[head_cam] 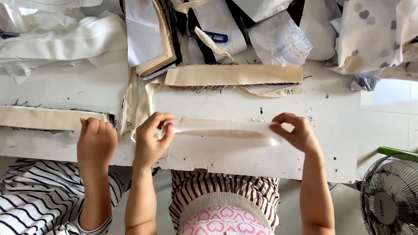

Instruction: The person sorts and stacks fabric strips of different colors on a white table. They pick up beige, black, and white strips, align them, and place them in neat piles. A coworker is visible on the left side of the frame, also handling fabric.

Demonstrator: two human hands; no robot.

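got the white fabric strip point(222, 127) stretched across the table point(65, 87) centre, left hand point(150, 139) pinching its 9 o'clock end, right hand point(298, 132) pinching the 3 o'clock end. looks about half folded lengthwise so far. another finished-looking beige strip point(233, 75) lies at 12 o'clock.

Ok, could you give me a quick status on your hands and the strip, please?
Left hand and right hand pinching white fabric strip at its ends, stretched above table. Co-worker's hand beside the left, on beige strip.

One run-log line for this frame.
left hand: pinches strip end | right hand: pinches other end | white fabric strip: stretched above white table | co-worker's hand: on table edge
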